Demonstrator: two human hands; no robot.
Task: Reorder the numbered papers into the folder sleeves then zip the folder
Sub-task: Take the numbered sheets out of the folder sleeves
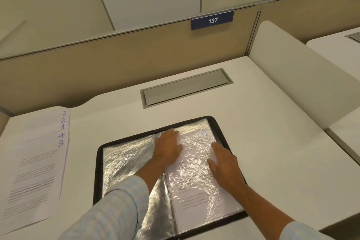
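My left hand [168,148] and right hand [226,163] lie flat on the sleeve over paper 6 [194,191], folder [97,163] open. Fingers [172,134] straight, holding nothing.

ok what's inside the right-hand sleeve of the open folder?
A printed sheet marked 6 at its top corner. The left hand and right hand lie flat on the sleeve, covering its middle; crinkled glare blurs the text. Any sheet behind it is hidden.

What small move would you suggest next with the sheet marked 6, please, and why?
Probably slide sheet 6 out of the folder and lay it with the loose papers. The left hand and right hand rest flat on it, while 3, 2, 1, 4 and 8 lie outside, so lower numbers likely belong in first.
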